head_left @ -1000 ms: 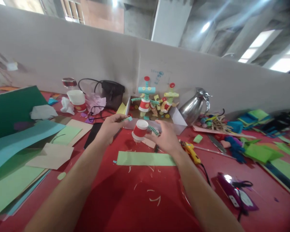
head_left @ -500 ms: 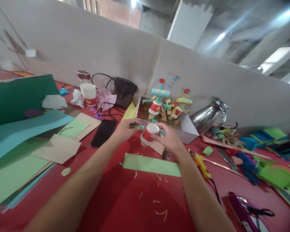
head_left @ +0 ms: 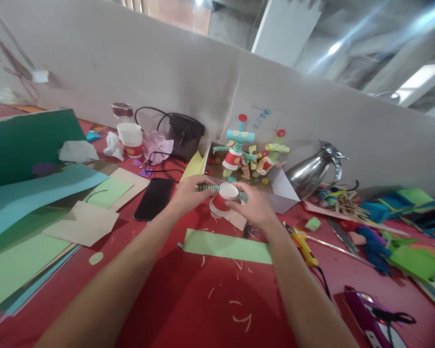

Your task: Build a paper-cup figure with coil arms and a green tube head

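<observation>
An upside-down red and white paper cup (head_left: pixel 222 203) stands on the red table between my hands. My left hand (head_left: pixel 191 193) pinches a green folded-paper spring (head_left: pixel 207 187), whose inner end meets the cup's left side near its top. My right hand (head_left: pixel 252 203) is closed around the cup's right side, thumb on the front. A second green paper spring (head_left: pixel 243 196) sticks out from the cup beside the right fingers. A light green paper strip (head_left: pixel 226 246) lies on the table in front of the cup.
Behind stands an open box (head_left: pixel 279 193) with paper-cup figures (head_left: pixel 233 158). A phone (head_left: pixel 154 199) and stacked coloured paper (head_left: pixel 76 224) lie left. To the right are a yellow glue gun (head_left: pixel 304 247), a steel jug (head_left: pixel 313 169) and a purple device (head_left: pixel 373 316) with a black cord.
My left hand has brought the green paper spring rightward, closing the small gap to the cup. The right hand keeps its hold on the cup. The view has shifted slightly.
</observation>
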`<state>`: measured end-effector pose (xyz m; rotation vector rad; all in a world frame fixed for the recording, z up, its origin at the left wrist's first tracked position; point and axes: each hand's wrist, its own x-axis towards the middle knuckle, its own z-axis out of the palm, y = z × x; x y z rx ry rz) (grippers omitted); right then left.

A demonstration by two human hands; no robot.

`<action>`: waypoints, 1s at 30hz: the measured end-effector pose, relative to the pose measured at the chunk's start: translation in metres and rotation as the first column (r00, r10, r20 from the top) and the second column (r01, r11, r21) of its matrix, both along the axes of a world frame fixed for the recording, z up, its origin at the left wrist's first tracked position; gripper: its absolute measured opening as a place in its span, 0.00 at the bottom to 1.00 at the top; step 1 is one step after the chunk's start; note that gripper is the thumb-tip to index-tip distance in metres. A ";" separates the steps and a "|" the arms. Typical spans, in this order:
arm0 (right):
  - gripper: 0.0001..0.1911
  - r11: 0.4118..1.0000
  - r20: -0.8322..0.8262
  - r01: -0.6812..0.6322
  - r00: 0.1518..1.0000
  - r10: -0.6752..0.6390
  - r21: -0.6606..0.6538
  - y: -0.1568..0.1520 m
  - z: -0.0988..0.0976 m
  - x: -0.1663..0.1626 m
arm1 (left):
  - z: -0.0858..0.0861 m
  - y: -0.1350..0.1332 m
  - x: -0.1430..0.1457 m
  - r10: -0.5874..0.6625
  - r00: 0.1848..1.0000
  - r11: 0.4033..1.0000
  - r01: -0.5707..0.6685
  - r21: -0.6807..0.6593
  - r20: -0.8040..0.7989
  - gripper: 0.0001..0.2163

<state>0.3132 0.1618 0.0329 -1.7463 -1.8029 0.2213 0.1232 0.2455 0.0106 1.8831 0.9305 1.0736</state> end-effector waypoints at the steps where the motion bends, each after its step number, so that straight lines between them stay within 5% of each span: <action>1: 0.23 1.000 0.003 0.000 1.000 0.000 -0.001 0.000 0.000 0.000 | 0.000 0.000 0.000 -0.001 1.000 1.000 0.001 0.003 -0.003 0.04; 25: 0.22 1.000 0.013 -0.006 1.000 0.006 -0.009 0.000 0.007 -0.003 | -0.002 0.001 0.002 -0.100 0.995 0.992 0.098 0.074 0.015 0.06; 30: 0.22 0.999 0.060 -0.039 0.997 0.038 0.005 0.000 0.006 -0.002 | 0.006 0.000 -0.008 -0.111 0.993 0.991 0.113 0.068 -0.031 0.18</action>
